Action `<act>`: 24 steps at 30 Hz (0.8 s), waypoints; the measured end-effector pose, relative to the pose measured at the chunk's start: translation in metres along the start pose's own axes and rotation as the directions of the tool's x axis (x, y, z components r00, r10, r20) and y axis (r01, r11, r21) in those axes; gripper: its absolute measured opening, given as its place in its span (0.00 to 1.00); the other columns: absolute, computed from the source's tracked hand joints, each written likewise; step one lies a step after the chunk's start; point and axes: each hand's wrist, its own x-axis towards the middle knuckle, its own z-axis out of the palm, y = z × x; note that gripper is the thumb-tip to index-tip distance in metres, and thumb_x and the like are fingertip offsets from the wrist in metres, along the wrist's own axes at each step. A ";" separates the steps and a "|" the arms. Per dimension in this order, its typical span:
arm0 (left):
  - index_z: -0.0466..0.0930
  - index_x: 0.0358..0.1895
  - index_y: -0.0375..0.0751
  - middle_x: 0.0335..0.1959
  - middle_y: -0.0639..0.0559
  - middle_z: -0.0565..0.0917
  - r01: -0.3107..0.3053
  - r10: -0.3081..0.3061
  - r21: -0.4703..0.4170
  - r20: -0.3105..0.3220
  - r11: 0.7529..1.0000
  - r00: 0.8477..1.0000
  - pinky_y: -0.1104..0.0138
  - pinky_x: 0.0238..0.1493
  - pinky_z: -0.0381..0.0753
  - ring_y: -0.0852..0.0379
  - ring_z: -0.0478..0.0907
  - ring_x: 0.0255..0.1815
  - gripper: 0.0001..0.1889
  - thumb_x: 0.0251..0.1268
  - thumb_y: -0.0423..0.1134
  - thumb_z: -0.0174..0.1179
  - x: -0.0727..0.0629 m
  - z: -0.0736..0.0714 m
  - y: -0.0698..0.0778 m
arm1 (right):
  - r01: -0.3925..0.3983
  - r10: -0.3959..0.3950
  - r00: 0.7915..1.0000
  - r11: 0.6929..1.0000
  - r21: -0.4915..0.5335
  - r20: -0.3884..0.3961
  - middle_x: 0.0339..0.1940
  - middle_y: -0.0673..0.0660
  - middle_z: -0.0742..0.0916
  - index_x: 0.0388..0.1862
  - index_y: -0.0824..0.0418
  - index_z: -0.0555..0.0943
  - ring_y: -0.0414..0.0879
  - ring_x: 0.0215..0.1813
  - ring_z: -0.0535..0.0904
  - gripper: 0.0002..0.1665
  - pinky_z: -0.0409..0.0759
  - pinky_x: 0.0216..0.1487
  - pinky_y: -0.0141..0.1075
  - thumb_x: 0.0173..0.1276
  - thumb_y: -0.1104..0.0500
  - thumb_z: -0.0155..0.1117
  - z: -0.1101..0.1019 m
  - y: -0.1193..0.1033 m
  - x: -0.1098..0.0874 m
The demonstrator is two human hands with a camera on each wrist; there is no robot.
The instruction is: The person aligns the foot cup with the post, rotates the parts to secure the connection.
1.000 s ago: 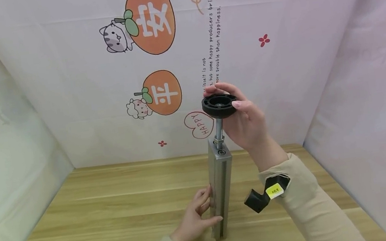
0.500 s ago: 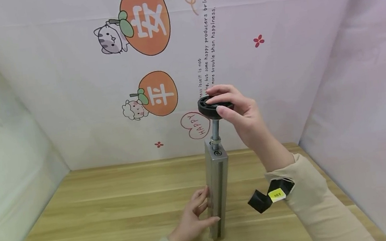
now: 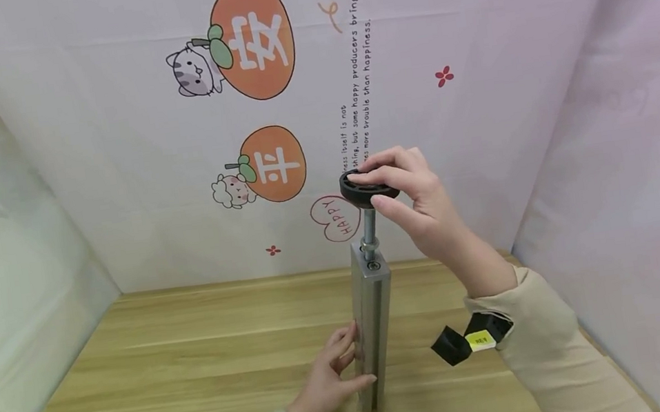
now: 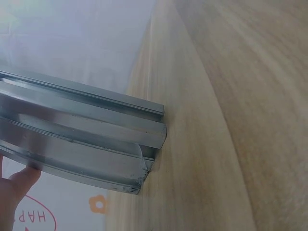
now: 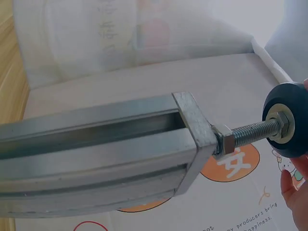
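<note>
An aluminium extrusion profile stands upright on the wooden table, its lower end resting on the boards in the left wrist view. From its top end a threaded rod rises through a hex nut to a round black levelling foot, hollow side up. My left hand holds the profile low down, thumb on the near side and fingers on the left side. At the foot, my right hand has its fingers over the top and its thumb at the near rim. The foot partly hides the fingertips.
The wooden table is bounded by a printed white cloth at the back. Pale cloth sides hang at left and right. On my right wrist sits a black camera mount.
My right hand's fingers have moved from the foot's far rim onto its top, and the thumb has shifted left along the near rim. The left hand and the profile have stayed put.
</note>
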 end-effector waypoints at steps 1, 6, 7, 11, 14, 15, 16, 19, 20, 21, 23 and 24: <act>0.49 0.72 0.34 0.66 0.46 0.62 -0.005 0.005 0.000 0.002 1.000 1.000 0.52 0.62 0.71 0.67 0.60 0.68 0.42 0.55 0.25 0.64 0.000 0.000 0.000 | 0.004 -0.005 1.000 1.000 0.004 0.008 0.49 0.65 0.79 0.44 0.68 0.83 0.40 0.50 0.62 0.18 0.64 0.46 0.39 0.60 0.61 0.53 -0.001 0.000 0.000; 0.49 0.71 0.33 0.65 0.45 0.62 -0.009 0.009 -0.004 0.002 1.000 1.000 0.55 0.64 0.71 0.66 0.60 0.68 0.43 0.55 0.24 0.64 0.000 0.000 0.000 | 0.070 -0.070 0.997 0.998 -0.004 0.020 0.49 0.64 0.80 0.44 0.67 0.83 0.41 0.50 0.63 0.14 0.64 0.45 0.36 0.61 0.63 0.60 -0.004 0.003 0.000; 0.48 0.71 0.32 0.65 0.45 0.62 -0.008 0.008 -0.004 0.003 1.000 1.000 0.54 0.63 0.71 0.66 0.60 0.68 0.43 0.55 0.24 0.64 0.000 0.000 0.000 | 0.089 -0.089 0.996 0.996 -0.011 0.013 0.48 0.64 0.81 0.44 0.67 0.83 0.41 0.49 0.64 0.14 0.64 0.45 0.35 0.62 0.62 0.61 -0.004 0.004 0.000; 0.49 0.72 0.33 0.66 0.45 0.62 0.004 -0.004 0.001 0.004 1.000 1.000 0.48 0.60 0.72 0.67 0.60 0.67 0.43 0.55 0.25 0.64 0.000 -0.001 0.000 | 0.132 -0.134 0.991 0.990 -0.056 -0.028 0.45 0.64 0.82 0.42 0.66 0.84 0.42 0.47 0.65 0.25 0.63 0.42 0.32 0.65 0.44 0.63 -0.004 0.006 0.000; 0.49 0.72 0.36 0.66 0.42 0.62 0.029 -0.029 -0.002 0.006 1.000 1.000 0.49 0.61 0.72 0.68 0.60 0.68 0.43 0.56 0.26 0.64 -0.001 0.000 0.000 | 0.135 -0.140 0.989 0.984 -0.116 -0.037 0.41 0.63 0.82 0.40 0.66 0.85 0.45 0.44 0.65 0.28 0.61 0.39 0.31 0.62 0.40 0.64 -0.004 0.004 0.001; 0.49 0.73 0.37 0.66 0.42 0.62 0.038 -0.038 -0.003 0.007 0.999 0.999 0.51 0.61 0.73 0.68 0.59 0.68 0.43 0.56 0.26 0.64 -0.001 0.000 0.000 | 0.133 -0.139 0.990 0.981 -0.141 -0.034 0.40 0.63 0.82 0.40 0.66 0.86 0.47 0.43 0.65 0.25 0.61 0.39 0.31 0.60 0.44 0.68 -0.005 0.002 0.002; 0.49 0.73 0.37 0.66 0.41 0.62 0.048 -0.048 -0.006 0.006 0.999 0.999 0.53 0.62 0.73 0.68 0.59 0.68 0.43 0.55 0.26 0.64 -0.002 0.000 -0.001 | 0.132 -0.139 0.990 0.977 -0.168 -0.028 0.38 0.62 0.81 0.40 0.65 0.86 0.49 0.41 0.64 0.22 0.60 0.38 0.31 0.58 0.47 0.71 -0.005 0.000 0.003; 0.50 0.73 0.38 0.66 0.39 0.62 0.058 -0.058 -0.005 0.003 0.998 0.998 0.57 0.63 0.73 0.68 0.60 0.68 0.43 0.55 0.26 0.64 -0.002 0.000 -0.001 | 0.128 -0.135 0.991 0.957 -0.259 -0.007 0.34 0.60 0.79 0.39 0.63 0.87 0.52 0.38 0.64 0.17 0.58 0.36 0.31 0.50 0.59 0.77 -0.007 -0.007 0.007; 0.50 0.73 0.38 0.66 0.38 0.62 0.058 -0.058 -0.003 0.002 0.998 0.998 0.57 0.63 0.73 0.68 0.60 0.68 0.43 0.55 0.26 0.64 -0.002 0.000 -0.001 | 0.127 -0.134 0.991 0.950 -0.286 -0.005 0.32 0.59 0.79 0.39 0.62 0.87 0.52 0.37 0.64 0.17 0.57 0.36 0.31 0.47 0.60 0.78 -0.007 -0.009 0.008; 0.50 0.73 0.38 0.65 0.38 0.62 0.054 -0.054 -0.003 0.001 0.999 0.999 0.56 0.63 0.73 0.68 0.60 0.68 0.43 0.55 0.26 0.64 -0.002 0.000 -0.001 | 0.126 -0.135 0.991 0.942 -0.310 -0.007 0.31 0.59 0.78 0.38 0.62 0.87 0.52 0.36 0.63 0.18 0.57 0.35 0.32 0.47 0.59 0.78 -0.006 -0.011 0.008; 0.49 0.73 0.38 0.65 0.37 0.62 0.052 -0.052 -0.002 0.001 0.999 0.999 0.55 0.63 0.73 0.68 0.60 0.68 0.43 0.55 0.26 0.64 -0.001 0.000 -0.001 | 0.129 -0.145 0.989 0.928 -0.349 -0.020 0.30 0.58 0.78 0.37 0.62 0.87 0.52 0.34 0.63 0.18 0.57 0.35 0.33 0.45 0.58 0.79 -0.005 -0.014 0.009; 0.49 0.73 0.39 0.65 0.37 0.61 0.053 -0.053 -0.004 0.003 0.999 0.999 0.54 0.63 0.72 0.68 0.60 0.67 0.43 0.56 0.26 0.64 -0.001 0.000 -0.001 | 0.130 -0.151 0.988 0.922 -0.364 -0.030 0.29 0.58 0.77 0.37 0.62 0.88 0.52 0.33 0.63 0.18 0.57 0.34 0.33 0.45 0.57 0.80 -0.005 -0.015 0.009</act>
